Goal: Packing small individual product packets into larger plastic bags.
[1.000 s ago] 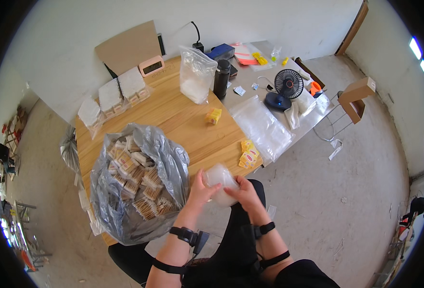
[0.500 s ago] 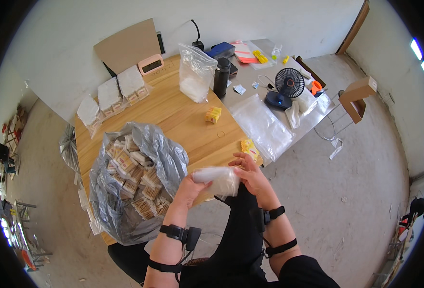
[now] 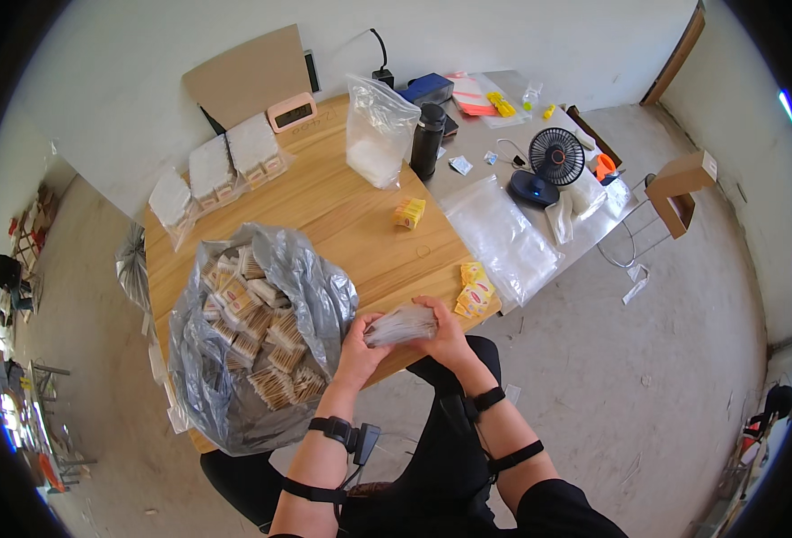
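While grasping opposite ends of the clear plastic stack in left hand and right hand, near the front edge of the counter and the grey bag, press evenly inward, square stray edges with light taps, and avoid creasing the thin-looking layers.

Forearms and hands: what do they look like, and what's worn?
The left hand and right hand are ungloved. Each forearm wears two black straps, the one nearer the wrist carrying a dark boxy device; a thin dark cable shows on the left. The right sleeve is black.
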Available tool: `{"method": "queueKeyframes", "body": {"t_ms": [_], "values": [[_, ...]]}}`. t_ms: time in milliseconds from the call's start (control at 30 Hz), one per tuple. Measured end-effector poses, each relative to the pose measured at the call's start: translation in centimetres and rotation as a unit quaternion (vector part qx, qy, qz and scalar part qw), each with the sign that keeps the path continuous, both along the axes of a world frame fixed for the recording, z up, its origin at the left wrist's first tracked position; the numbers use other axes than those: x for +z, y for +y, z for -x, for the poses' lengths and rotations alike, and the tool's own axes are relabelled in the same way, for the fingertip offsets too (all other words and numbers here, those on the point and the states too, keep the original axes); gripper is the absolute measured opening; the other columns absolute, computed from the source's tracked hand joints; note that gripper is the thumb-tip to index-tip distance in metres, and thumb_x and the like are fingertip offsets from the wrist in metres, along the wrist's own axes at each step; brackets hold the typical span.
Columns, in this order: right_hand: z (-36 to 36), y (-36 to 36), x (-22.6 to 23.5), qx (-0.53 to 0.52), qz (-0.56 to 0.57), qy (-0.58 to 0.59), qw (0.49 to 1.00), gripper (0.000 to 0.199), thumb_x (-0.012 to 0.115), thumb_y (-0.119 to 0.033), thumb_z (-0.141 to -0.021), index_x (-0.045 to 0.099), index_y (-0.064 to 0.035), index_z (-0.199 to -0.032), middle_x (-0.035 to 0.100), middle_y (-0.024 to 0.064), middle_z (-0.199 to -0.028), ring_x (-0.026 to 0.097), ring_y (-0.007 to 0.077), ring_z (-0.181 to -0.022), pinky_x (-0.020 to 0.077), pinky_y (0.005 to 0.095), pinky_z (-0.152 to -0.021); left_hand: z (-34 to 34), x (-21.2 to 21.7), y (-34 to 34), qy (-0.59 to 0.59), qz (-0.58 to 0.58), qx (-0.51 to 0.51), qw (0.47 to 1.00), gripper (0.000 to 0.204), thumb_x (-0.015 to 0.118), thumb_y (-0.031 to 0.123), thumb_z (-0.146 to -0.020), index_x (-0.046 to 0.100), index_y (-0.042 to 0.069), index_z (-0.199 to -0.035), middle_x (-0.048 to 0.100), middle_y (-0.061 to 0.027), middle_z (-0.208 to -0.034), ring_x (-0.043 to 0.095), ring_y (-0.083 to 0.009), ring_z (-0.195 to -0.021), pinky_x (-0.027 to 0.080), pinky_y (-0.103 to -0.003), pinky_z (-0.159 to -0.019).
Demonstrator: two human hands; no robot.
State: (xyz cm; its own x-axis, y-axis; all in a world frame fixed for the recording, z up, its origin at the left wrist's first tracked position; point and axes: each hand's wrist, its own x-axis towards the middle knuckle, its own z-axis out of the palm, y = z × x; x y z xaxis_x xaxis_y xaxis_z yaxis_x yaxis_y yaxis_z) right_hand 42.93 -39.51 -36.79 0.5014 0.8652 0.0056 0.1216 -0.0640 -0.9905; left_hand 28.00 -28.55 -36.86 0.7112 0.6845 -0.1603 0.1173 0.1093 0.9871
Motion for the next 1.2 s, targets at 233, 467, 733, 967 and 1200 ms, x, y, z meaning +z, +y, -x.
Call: {"method": "queueKeyframes", "body": {"t_ms": [233, 467, 733, 967, 1200], "values": [[1.0, 0.3, -1.3, -0.048, -0.069, 0.082, 0.993, 0.076, 0.071, 0.008, -0.059, 0.04, -0.0041, -0.127, 0.05, 0.0126, -0.119, 0.048, 0.0216, -0.114, 0.0399, 0.0313, -0.095, 0.1, -0.7, 0.1, -0.004, 0.015, -0.012, 1.0, 0.055, 0.069, -0.004, -0.068, 0.045, 0.006, -0.117, 0.052, -0.0063, -0.112, 0.05, -0.0164, -0.105, 0.04, -0.031, -0.092], [0.3, 0.7, -1.3, -0.004, 0.008, 0.023, 1.0, 0.065, 0.07, 0.005, -0.06, 0.044, -0.0033, -0.119, 0.05, 0.0128, -0.116, 0.049, 0.0219, -0.111, 0.0406, 0.0307, -0.093, 0.7, 0.6, 1.0, -0.012, -0.034, -0.029, 0.999, 0.063, 0.074, 0.002, -0.068, 0.044, 0.006, -0.123, 0.053, -0.0074, -0.112, 0.051, -0.0166, -0.104, 0.041, -0.03, -0.092], [0.3, 0.3, -1.1, -0.011, 0.006, -0.052, 0.999, 0.084, 0.076, 0.002, -0.054, 0.038, -0.0062, -0.129, 0.046, 0.0143, -0.127, 0.046, 0.0283, -0.117, 0.0384, 0.0353, -0.098, 0.6, 2.0, 2.0, 0.021, -0.074, -0.063, 0.995, 0.031, 0.065, 0.022, -0.084, 0.058, 0.004, -0.109, 0.056, -0.0061, -0.111, 0.051, -0.0148, -0.102, 0.037, -0.029, -0.093], [0.4, 0.5, 0.0, 0.032, 0.032, -0.041, 0.998, 0.084, 0.075, 0.002, -0.056, 0.037, -0.0031, -0.13, 0.045, 0.0115, -0.128, 0.044, 0.024, -0.12, 0.0351, 0.0332, -0.101, -0.5, 1.6, 1.9, 0.018, 0.021, -0.069, 0.997, 0.044, 0.048, 0.044, -0.092, 0.064, 0.003, -0.097, 0.064, -0.0041, -0.094, 0.055, -0.0114, -0.091, 0.042, -0.025, -0.08], [-0.2, 0.5, -3.4, 0.016, 0.008, 0.168, 0.986, 0.064, 0.069, 0.007, -0.062, 0.045, -0.0029, -0.12, 0.052, 0.0112, -0.119, 0.05, 0.0207, -0.111, 0.0408, 0.0303, -0.094, 0.0, 0.9, 1.5, -0.078, 0.121, -0.025, 0.989, 0.045, 0.064, 0.029, -0.084, 0.049, 0.006, -0.119, 0.055, -0.0061, -0.106, 0.05, -0.0142, -0.099, 0.039, -0.028, -0.088]]}}
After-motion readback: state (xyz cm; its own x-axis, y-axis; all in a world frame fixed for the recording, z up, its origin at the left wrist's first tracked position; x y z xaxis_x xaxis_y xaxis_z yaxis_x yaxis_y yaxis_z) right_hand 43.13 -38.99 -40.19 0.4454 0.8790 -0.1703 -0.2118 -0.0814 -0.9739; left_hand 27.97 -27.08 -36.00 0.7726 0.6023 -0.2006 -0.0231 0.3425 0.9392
